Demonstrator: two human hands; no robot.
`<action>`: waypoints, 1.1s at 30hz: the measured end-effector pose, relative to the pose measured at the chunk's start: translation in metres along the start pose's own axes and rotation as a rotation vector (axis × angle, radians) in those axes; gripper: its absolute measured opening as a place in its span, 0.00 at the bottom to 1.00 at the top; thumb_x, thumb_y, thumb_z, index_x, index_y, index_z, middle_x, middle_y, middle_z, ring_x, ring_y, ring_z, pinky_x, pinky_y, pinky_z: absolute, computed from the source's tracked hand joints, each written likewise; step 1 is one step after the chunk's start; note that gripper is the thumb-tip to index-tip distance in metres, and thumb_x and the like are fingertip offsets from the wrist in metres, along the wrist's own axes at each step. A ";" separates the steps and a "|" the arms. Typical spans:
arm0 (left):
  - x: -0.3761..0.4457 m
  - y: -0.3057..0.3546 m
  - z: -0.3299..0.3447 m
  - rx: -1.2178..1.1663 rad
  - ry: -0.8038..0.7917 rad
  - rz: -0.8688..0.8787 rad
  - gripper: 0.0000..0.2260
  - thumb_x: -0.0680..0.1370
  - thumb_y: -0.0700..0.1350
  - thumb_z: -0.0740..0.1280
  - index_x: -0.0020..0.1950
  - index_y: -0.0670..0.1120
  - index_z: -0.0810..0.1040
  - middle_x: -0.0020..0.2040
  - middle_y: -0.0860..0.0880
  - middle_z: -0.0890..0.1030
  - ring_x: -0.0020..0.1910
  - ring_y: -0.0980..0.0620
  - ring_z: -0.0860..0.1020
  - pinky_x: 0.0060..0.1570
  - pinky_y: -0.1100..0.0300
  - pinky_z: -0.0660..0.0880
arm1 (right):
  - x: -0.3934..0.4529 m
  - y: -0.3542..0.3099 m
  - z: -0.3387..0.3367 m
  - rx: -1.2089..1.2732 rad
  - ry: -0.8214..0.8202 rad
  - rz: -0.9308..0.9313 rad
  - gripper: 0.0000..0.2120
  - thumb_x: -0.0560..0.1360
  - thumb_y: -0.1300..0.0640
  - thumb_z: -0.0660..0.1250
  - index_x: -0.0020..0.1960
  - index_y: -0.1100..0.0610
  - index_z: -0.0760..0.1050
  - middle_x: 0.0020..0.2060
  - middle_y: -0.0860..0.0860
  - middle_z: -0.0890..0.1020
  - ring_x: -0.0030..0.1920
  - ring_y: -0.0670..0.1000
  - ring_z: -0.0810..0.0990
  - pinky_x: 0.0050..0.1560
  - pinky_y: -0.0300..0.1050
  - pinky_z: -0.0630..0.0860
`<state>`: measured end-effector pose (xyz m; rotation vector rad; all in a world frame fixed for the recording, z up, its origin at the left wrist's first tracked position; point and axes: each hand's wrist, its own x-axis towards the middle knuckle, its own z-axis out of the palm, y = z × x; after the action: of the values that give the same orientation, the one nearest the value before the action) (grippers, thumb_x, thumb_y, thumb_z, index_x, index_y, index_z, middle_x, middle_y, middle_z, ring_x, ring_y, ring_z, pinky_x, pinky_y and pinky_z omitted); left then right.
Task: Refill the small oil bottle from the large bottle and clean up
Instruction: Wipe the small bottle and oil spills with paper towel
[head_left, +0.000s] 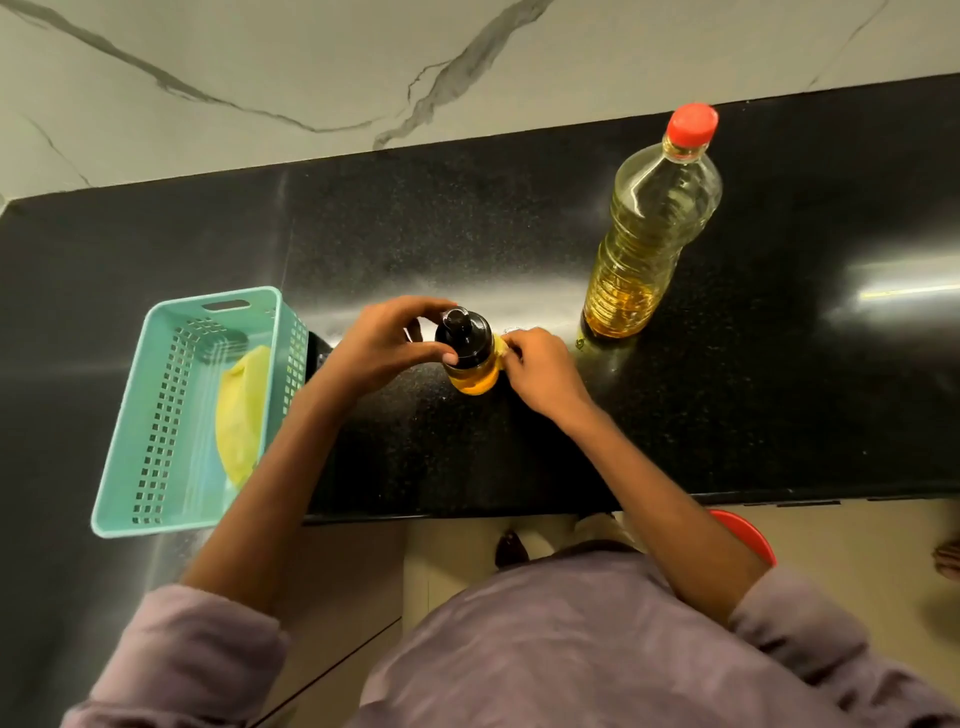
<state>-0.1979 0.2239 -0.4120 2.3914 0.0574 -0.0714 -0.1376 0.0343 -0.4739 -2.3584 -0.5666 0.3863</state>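
I see both hands (384, 343) (540, 371) closing in small bottle (470, 353) from either side. Basket (171, 415) blocks counter (779, 395) at left, just beside left forearm. Large bottle (644, 234) stands upright at right rear, near right hand. I see open counter between bottles, behind small bottle toward wall (311, 67), and along right front edge.

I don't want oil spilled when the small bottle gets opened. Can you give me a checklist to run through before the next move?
1. Small oil bottle upright on the black counter: ok.
2. Its black cap gripped by the left hand: ok.
3. Bottle body steadied by the right hand: ok, fingers touch its side.
4. Large bottle upright, red cap on: ok.
5. Yellow cloth at hand in the teal basket for wiping: ok.
6. Counter free of oil: cannot tell, glare hides it.
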 end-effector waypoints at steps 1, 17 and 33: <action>-0.004 -0.002 0.003 0.000 0.083 0.014 0.23 0.68 0.45 0.76 0.62 0.45 0.78 0.50 0.52 0.81 0.34 0.64 0.74 0.37 0.74 0.69 | -0.006 -0.002 -0.001 0.043 0.033 0.011 0.09 0.77 0.58 0.62 0.46 0.59 0.80 0.42 0.55 0.81 0.44 0.55 0.78 0.39 0.47 0.71; -0.011 0.001 0.044 -0.068 0.500 -0.096 0.21 0.68 0.53 0.76 0.57 0.45 0.78 0.47 0.52 0.80 0.35 0.57 0.71 0.36 0.67 0.68 | 0.039 -0.020 -0.008 0.277 0.069 -0.072 0.12 0.76 0.63 0.63 0.55 0.54 0.81 0.49 0.54 0.83 0.51 0.51 0.79 0.50 0.41 0.74; 0.004 0.003 0.079 -0.344 0.527 -0.159 0.26 0.69 0.53 0.76 0.62 0.54 0.68 0.56 0.54 0.76 0.56 0.55 0.76 0.58 0.58 0.72 | 0.006 -0.010 0.016 0.177 0.156 -0.037 0.11 0.77 0.62 0.63 0.57 0.57 0.80 0.50 0.56 0.79 0.53 0.55 0.74 0.51 0.46 0.72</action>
<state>-0.1966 0.1674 -0.4682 1.9994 0.4680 0.4599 -0.1423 0.0525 -0.4802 -2.1818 -0.4816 0.2232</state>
